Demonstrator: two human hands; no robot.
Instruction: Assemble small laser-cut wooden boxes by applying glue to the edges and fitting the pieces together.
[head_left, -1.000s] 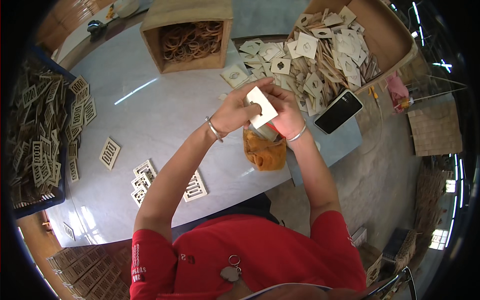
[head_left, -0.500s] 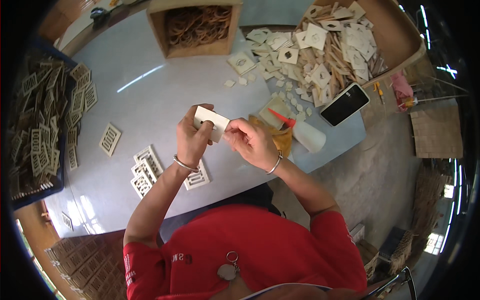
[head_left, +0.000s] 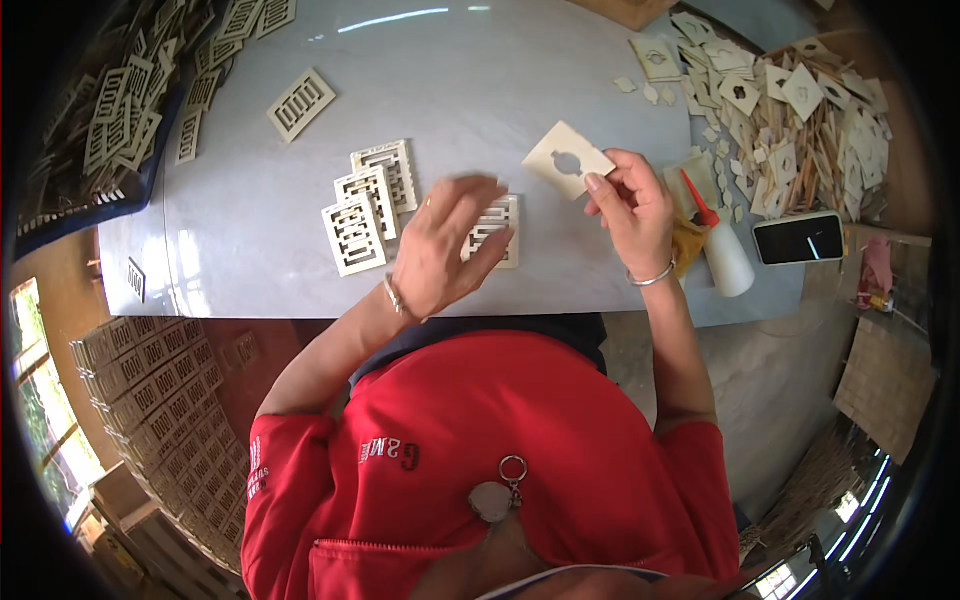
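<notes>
My right hand [head_left: 640, 215] pinches a thin, pale square plate [head_left: 576, 142] by one corner, thumb on top, and lifts it over the table. A dark-edged hole with a rounded outline goes through the plate's middle. My left hand [head_left: 432, 250] hovers palm down with its fingers stretched out, slightly blurred, and nothing shows in it. Partly under those fingers lies a pale slotted panel [head_left: 511, 245]. Just left of this hand, three similar slotted panels [head_left: 352, 238] overlap in a fanned group.
On the grey table [head_left: 250, 220] lie a single slotted panel [head_left: 300, 104], a white glue bottle [head_left: 731, 262] with a red nozzle, a yellow cloth [head_left: 688, 246] and a phone [head_left: 798, 239]. A blue crate [head_left: 150, 190] of panels stands left. Holed plates and sticks [head_left: 800, 130] pile up at right.
My hands have separated: the right carries the square plate rightward, while the left has let go and moved toward the slotted panels. The whole view has shifted.
</notes>
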